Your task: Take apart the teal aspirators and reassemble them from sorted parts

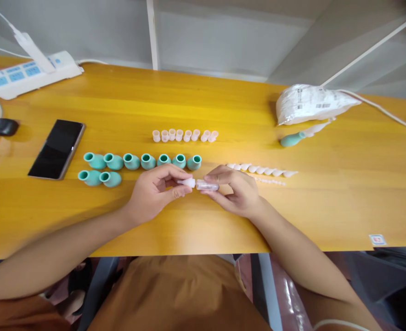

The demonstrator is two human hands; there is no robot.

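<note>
Landmark: clear plastic tube (207,185). Smartphone (57,149), black-screened, is lying well to the tube's left. Nine teal squeeze bulbs (131,162), mouths showing, are standing or leaning left of the tube in a row of seven and a nearer pair. Left hand (155,188), just left of the tube, is pinching a small white fitting (188,182) between narrowed thumb and fingers. This fitting is lying immediately left of the tube, its slimmer end pointing into the left hand and its broader end facing the tube; whether the two are touching cannot be told. Eight pale pink cups (179,135) are standing beyond the tube, mostly to its left. The tube itself is running left to right, roughly in line with the fitting. Right hand (237,188), the nearer to the tube, is gripping it from the right with curled fingers. White pointed tips (267,171) are lying in a row right of the tube. Teal bulb with nozzle (292,139) is lying farther right and beyond it.
</note>
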